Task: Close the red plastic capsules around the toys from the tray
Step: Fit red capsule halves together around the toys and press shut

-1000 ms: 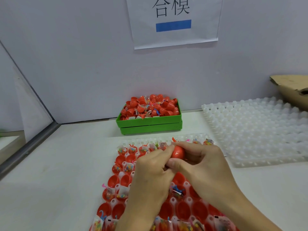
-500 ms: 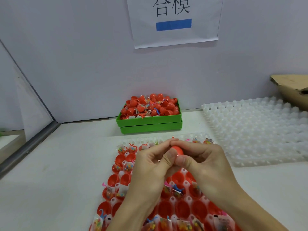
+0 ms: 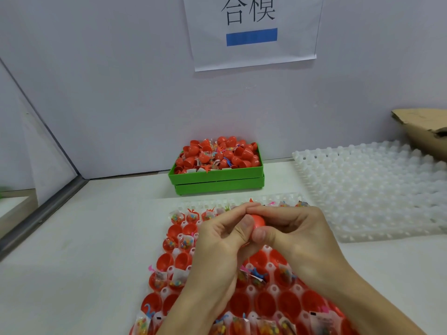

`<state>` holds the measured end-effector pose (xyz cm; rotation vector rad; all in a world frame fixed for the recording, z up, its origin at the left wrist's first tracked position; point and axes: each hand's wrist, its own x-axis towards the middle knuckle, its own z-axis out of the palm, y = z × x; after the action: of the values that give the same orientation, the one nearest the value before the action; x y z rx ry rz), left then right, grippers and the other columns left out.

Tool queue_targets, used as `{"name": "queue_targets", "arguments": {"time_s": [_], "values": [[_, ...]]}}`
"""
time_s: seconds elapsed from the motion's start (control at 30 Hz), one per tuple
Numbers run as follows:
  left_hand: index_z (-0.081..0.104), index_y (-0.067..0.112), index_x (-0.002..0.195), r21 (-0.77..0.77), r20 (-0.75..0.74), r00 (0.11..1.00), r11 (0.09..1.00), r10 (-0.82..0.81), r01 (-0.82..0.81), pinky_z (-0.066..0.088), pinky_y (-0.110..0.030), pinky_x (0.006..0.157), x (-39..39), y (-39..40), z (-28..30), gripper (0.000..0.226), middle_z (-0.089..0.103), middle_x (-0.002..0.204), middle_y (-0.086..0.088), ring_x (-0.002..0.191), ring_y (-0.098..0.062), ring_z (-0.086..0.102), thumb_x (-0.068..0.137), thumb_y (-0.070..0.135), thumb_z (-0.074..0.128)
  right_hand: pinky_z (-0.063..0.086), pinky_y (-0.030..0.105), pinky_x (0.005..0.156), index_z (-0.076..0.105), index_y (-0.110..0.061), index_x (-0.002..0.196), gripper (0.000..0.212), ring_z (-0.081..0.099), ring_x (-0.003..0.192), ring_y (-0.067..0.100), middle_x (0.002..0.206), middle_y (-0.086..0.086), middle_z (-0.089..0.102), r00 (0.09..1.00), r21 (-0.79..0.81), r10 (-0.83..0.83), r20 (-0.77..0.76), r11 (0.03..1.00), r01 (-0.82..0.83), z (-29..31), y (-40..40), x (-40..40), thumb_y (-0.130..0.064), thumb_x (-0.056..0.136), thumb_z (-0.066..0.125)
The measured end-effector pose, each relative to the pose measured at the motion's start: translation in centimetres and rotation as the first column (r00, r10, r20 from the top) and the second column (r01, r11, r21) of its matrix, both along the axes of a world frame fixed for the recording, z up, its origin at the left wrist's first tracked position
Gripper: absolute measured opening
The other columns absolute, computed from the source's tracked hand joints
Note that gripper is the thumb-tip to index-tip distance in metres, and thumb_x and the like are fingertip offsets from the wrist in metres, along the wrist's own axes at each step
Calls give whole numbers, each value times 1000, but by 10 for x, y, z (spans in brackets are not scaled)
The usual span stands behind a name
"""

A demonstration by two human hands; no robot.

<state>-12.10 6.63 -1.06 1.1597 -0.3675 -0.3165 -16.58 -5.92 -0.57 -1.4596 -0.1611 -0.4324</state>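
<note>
Head view: both left hand and right hand squeezing red capsule. Could easily pinch toy bag in seam, or misalign halves.

Bright, even light; slight wide-angle distortion.

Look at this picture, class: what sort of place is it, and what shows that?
Probably a toy-packing workstation. Both hands press one red capsule over a white tray of capsule halves and bagged toys, a green bin holds more, and a printed sign labels the wall.
</note>
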Motion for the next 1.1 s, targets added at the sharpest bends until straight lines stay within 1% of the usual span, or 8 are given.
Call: {"name": "queue_targets", "arguments": {"time_s": [0.1,0.23,0.37,0.53,0.67,0.77,0.9,1.1], "values": [[72,4,108,-65,-93,991,994,-92,86,59,-35,83,1,1,1,29,71,112,-19,108,-27,68,85,21,65,56,18,76,81,-32,86,34,75,89,16,91,1,78,999,42,30,-27,999,-29,-1,-2,1,-10,61,80],[71,10,112,-6,-109,994,1000,-12,11,59,-39,80,3,-1,-2,32,73,109,-14,106,-27,69,83,24,65,56,19,76,80,-26,90,40,75,89,16,91,1,78,999,-17,-29,-44,999,29,-6,-3,2,8,69,80],[75,15,97,83,-6,997,993,79,-78,59,-34,71,6,3,-1,25,74,94,-7,83,-21,72,77,26,67,57,18,79,74,-18,106,51,75,87,10,90,-6,78,988,-59,-134,-74,990,130,-9,-8,2,-21,56,85],[77,15,91,128,35,998,991,43,-47,57,-24,64,7,9,1,19,73,82,-4,75,-16,71,72,14,73,56,30,91,70,-21,117,59,71,99,8,105,-4,76,981,-177,-171,-94,972,152,-16,-8,4,-4,64,88],[77,12,87,80,47,992,989,118,-121,58,-24,67,9,9,-1,14,74,83,-11,79,-21,74,83,4,67,52,27,98,63,-14,129,55,66,112,5,117,-8,72,993,-249,-107,-51,964,91,-16,-11,1,-2,78,80],[78,16,89,91,92,987,986,134,-142,58,-25,75,10,8,-2,19,76,89,-13,90,-25,74,89,6,62,55,31,93,70,-23,121,46,68,103,3,106,-13,75,975,-374,-220,18,903,211,-15,-14,1,8,87,66],[79,20,99,132,165,984,987,70,-92,57,-24,78,9,9,0,24,77,96,-9,94,-21,74,75,20,73,58,34,81,76,-29,106,42,72,85,4,90,-16,77,946,-351,-320,45,882,315,-15,-16,4,5,81,73],[77,27,96,267,360,926,937,118,-224,56,-17,72,7,10,3,35,78,85,0,81,-15,74,79,-3,74,58,27,80,77,-35,93,49,72,81,1,83,-18,76,942,-309,-332,53,891,332,-12,-16,4,10,74,76]]}}
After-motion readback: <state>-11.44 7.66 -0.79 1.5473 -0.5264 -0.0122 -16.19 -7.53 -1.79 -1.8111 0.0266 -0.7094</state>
